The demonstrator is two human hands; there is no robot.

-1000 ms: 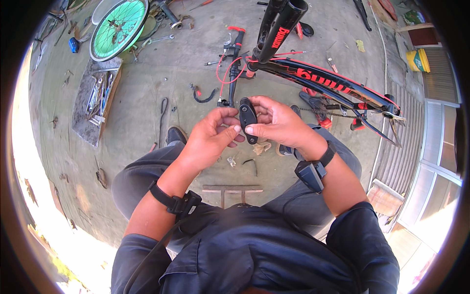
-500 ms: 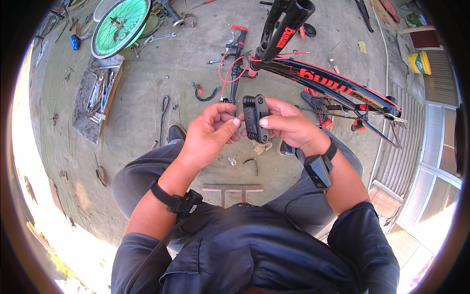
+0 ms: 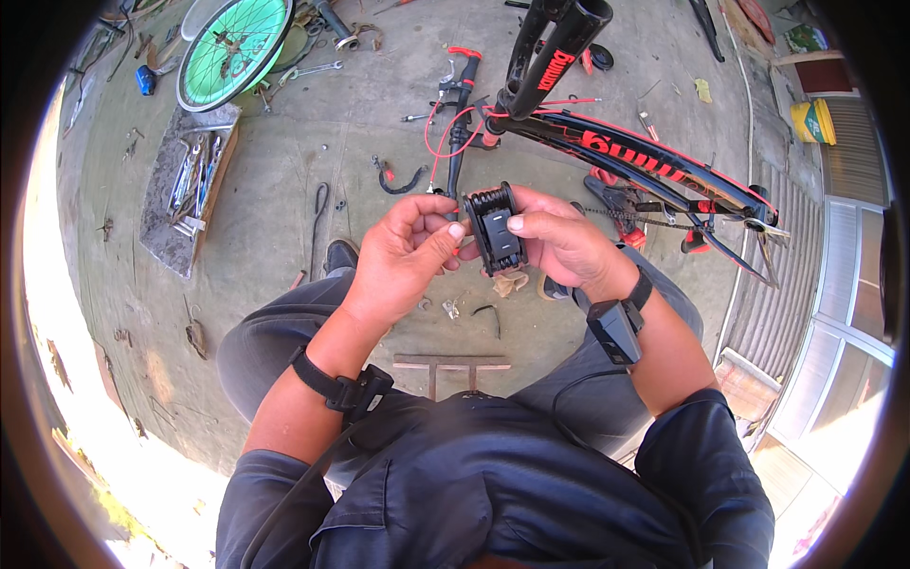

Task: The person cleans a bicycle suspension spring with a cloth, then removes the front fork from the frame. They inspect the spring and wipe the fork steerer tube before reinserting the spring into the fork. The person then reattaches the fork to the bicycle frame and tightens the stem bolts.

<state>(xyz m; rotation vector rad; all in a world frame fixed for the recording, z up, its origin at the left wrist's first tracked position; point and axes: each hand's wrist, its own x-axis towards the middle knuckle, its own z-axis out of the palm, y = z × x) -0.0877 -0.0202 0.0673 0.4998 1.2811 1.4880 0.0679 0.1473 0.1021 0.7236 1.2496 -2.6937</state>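
My right hand (image 3: 564,235) grips a black folding multi-tool (image 3: 496,230) upright in front of me, thumb pressed on its side. Folded bits and a flat panel show along the tool. Just to the left, my left hand (image 3: 408,248) is closed, its thumb and fingers pinched together close to the tool's left edge. Whatever the left fingertips may hold is too small or hidden to make out. Beyond both hands, a black and red bicycle frame (image 3: 630,156) lies with its handlebar (image 3: 462,119) and looped red cables.
To the left is a worn tray (image 3: 159,204) of wrenches, with a green bicycle wheel (image 3: 234,57) behind it. Loose on the ground are a wrench (image 3: 315,70), a black strap (image 3: 318,223) and a curved black part (image 3: 398,180). A yellow bucket (image 3: 812,121) stands far right.
The multi-tool has turned in my right hand, so its folded bits and flat panel now face up. My left hand stays pinched beside it, nearly unmoved.
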